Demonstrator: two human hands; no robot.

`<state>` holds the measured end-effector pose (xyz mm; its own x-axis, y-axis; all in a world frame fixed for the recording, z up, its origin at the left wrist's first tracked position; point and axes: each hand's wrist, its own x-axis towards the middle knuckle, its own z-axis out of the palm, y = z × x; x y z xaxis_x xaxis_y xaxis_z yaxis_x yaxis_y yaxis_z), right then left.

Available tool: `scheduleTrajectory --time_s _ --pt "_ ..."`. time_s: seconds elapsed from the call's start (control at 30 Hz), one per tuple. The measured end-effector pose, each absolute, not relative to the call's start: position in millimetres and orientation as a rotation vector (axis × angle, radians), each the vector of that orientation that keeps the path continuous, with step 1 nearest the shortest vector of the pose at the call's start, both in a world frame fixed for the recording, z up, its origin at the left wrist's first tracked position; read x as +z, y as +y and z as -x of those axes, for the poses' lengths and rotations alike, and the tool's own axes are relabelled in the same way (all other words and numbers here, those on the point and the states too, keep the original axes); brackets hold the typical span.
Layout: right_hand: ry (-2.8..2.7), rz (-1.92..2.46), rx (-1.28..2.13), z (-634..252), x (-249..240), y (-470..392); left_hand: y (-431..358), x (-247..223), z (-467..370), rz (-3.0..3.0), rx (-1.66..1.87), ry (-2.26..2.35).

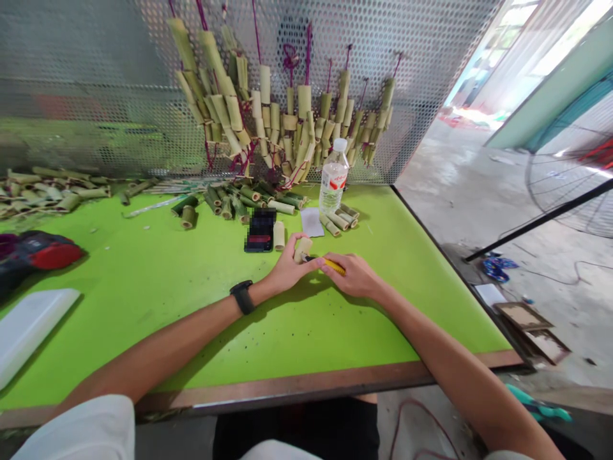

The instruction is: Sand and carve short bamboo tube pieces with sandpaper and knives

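Over the middle of the green table, my left hand [286, 269] is closed around a short pale bamboo piece [303, 248]. My right hand [353, 273] grips a yellow utility knife [335, 266], its dark front end against the near side of the piece. My left thumb reaches across close to the knife. Just behind my left hand, another pale bamboo piece [279, 236] stands upright beside a dark, partly blurred phone [260, 231]. A small white paper [313, 222] lies behind the held piece.
A water bottle [334, 179] stands near several cut bamboo pieces [337, 220]. More bamboo [234, 199] lies along the back, below strung pieces hanging on a perforated metal panel [364, 45]. At left are a red-and-black power tool [48, 252] and a white box-like object [36, 326].
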<state>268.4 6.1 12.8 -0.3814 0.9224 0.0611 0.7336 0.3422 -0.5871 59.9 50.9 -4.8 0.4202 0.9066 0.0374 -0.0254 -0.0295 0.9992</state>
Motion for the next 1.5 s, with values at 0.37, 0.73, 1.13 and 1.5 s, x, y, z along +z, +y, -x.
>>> scheduleTrajectory --time_s 0.37,0.73,1.13,1.5 --pt "-2.204 1.459 0.683 -266.8 10.7 5.8 50.0 -6.8 -60.9 -1.402 0.947 0.865" --pt "-2.193 1.462 0.681 -266.4 9.5 4.3 51.1 -9.5 -61.4 -1.375 0.966 0.874" --pt "-2.221 1.344 0.785 -271.8 14.1 7.4 47.8 -4.6 -60.1 -1.448 0.92 0.813" --pt "-2.19 1.574 0.554 -265.1 14.3 2.5 53.7 -5.9 -59.8 -1.375 0.866 0.879"
